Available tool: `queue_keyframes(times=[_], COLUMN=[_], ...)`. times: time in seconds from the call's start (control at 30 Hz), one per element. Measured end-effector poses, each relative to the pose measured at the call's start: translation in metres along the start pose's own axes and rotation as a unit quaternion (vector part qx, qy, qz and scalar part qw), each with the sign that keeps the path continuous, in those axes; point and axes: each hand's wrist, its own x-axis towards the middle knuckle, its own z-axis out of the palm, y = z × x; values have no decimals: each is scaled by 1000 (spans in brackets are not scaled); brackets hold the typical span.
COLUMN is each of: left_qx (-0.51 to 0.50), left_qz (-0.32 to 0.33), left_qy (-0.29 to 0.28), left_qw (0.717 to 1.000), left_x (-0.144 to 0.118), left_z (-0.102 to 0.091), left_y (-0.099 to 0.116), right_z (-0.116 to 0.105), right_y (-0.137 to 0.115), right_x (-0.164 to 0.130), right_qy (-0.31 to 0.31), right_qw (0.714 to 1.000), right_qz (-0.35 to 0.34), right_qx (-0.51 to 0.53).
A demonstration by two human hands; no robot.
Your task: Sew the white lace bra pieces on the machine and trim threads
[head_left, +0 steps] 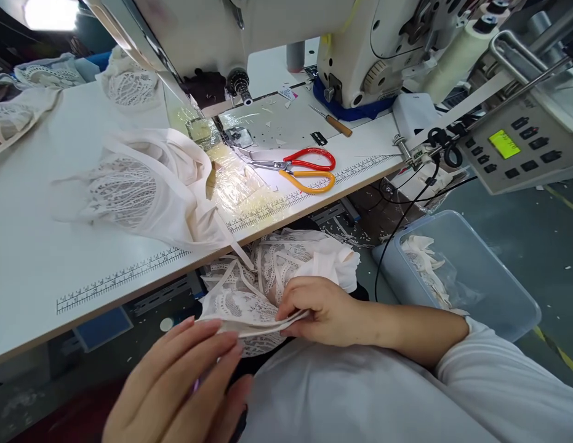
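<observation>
A white lace bra lies across my lap below the table edge, its lace cups bunched up. My right hand pinches the bra's trimmed edge between thumb and fingers. At the lower left, my left hand has its fingers stretched out, with the fingertips by the left end of that same edge and the thumb apart from them. Whether those fingertips press on the fabric I cannot tell. One thin strap runs from the table edge down to the lap. Another white lace bra rests on the table.
A sewing machine stands over the table. Scissors with red and orange handles and a wooden-handled awl lie near it. To the right are a control panel and a plastic bin with fabric pieces.
</observation>
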Motion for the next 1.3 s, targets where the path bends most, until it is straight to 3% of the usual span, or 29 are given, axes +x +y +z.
queue_keyframes(times=[0.03, 0.1, 0.23, 0.47, 0.67, 0.87, 0.97, 1.07, 1.17, 1.23, 1.3], left_qx=[31, 75, 25, -33, -26, 35, 61, 21, -74, -144, -211], left_qz=[52, 83, 65, 55, 70, 64, 68, 88, -15, -104, -134], left_qy=[-14, -50, -114, -121, -133, -167, -166, -142, -120, -109, -120], left_qw=[998, 993, 991, 991, 988, 983, 982, 986, 990, 978, 961], left_x=[7, 20, 35, 37, 37, 28, 16, 2, -9, -11, -10], left_z=[5, 15, 29, 28, 28, 24, 15, 1, -10, -13, -13], left_y=[6, 12, 8, 5, 5, -2, -20, -40, -47, -46, -43], right_z=[1, 3, 1, -18, -20, -15, -15, -16, -17, -16, -14], right_y=[0, 0, -2, -7, -6, -6, -5, -2, 1, 2, 3], right_x=[0, 0, -1, 4, 8, 6, 5, 5, 5, 5, 5], right_qy=[3, 10, 2, -107, -144, -102, -72, -47, -45, -56, -69], right_qw=[1000, 1000, 999, 991, 984, 986, 991, 995, 997, 998, 996], right_qz=[-3, -9, -6, 13, -9, -30, -39, -42, -41, -42, -42], right_qx=[-5, -12, -38, -85, -107, -130, -107, -77, -41, -9, 25])
